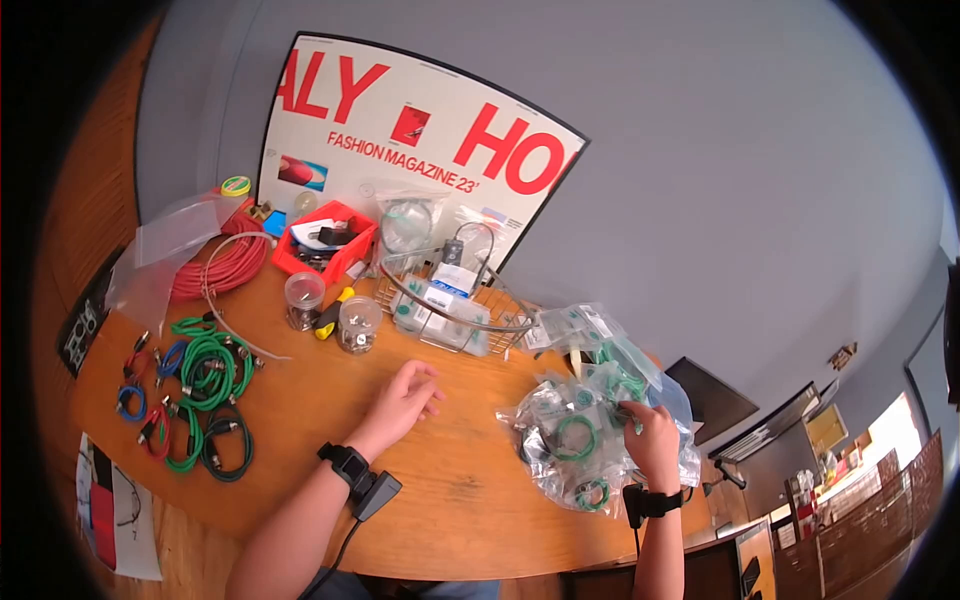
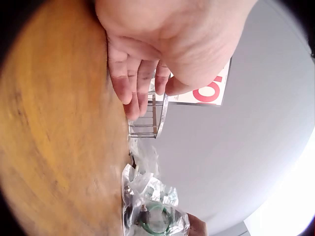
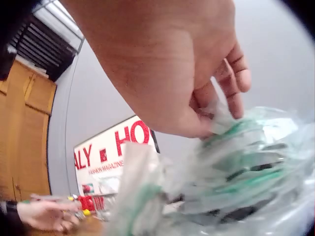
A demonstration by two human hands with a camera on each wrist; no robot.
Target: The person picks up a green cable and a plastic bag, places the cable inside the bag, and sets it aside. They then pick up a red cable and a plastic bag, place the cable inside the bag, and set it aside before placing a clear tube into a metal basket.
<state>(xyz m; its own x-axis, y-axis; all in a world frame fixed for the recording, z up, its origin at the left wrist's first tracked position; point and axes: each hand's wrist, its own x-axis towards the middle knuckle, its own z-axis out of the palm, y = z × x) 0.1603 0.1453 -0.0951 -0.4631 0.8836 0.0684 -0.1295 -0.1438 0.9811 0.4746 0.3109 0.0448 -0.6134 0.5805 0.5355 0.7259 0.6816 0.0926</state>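
Observation:
My right hand (image 1: 652, 440) pinches the edge of a clear plastic bag (image 3: 221, 105) between thumb and fingers, over a pile of similar bags on the right of the table. Coiled green cables (image 1: 577, 438) show through the bags in this pile. In the right wrist view, the bags under the hand look blurred, with green loops (image 3: 246, 182) inside. My left hand (image 1: 402, 405) rests beside the table's middle with relaxed fingers and holds nothing. Its fingers (image 2: 132, 83) point towards the wire basket (image 2: 147, 123) in the left wrist view.
On the left of the table (image 1: 430, 510) lie loose coiled green cables (image 1: 210, 370), with blue, red and black ones. Behind stand a red hose coil (image 1: 225, 265), a red bin (image 1: 345, 255), two clear jars (image 1: 358, 325), and a wire basket (image 1: 460, 330) with bagged parts. A poster (image 1: 420, 110) leans on the wall.

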